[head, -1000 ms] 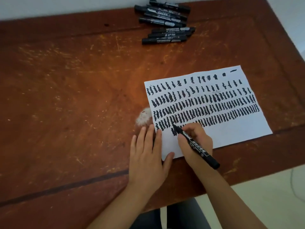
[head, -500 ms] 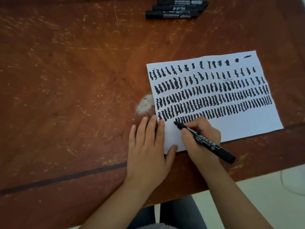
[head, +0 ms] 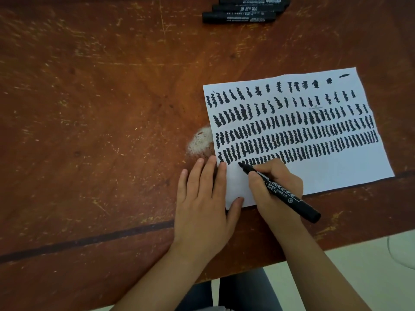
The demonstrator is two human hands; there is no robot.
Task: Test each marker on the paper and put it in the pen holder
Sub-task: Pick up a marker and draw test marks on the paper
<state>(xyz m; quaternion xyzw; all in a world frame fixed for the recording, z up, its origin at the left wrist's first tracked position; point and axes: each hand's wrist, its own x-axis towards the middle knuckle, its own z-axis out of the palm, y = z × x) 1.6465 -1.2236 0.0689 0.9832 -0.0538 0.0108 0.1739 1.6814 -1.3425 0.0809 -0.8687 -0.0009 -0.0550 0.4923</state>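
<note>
While my right hand (head: pixel 275 187) pinches the black marker (head: pixel 280 191), its uncapped tip touches the white paper (head: pixel 332 173) under rows of black squiggles at the tabletop's (head: pixel 101 131) near right. My left hand (head: pixel 203 198) lies flat, fingers together, on the paper's left edge.

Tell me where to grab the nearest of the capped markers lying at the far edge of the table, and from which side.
Take the nearest capped marker around the middle of its barrel, coming from above with fingers pinching front and back. It lies flat, lengthwise left to right, with another marker close behind it, so the open near side gives the most room; its ends offer less to hold.
</note>
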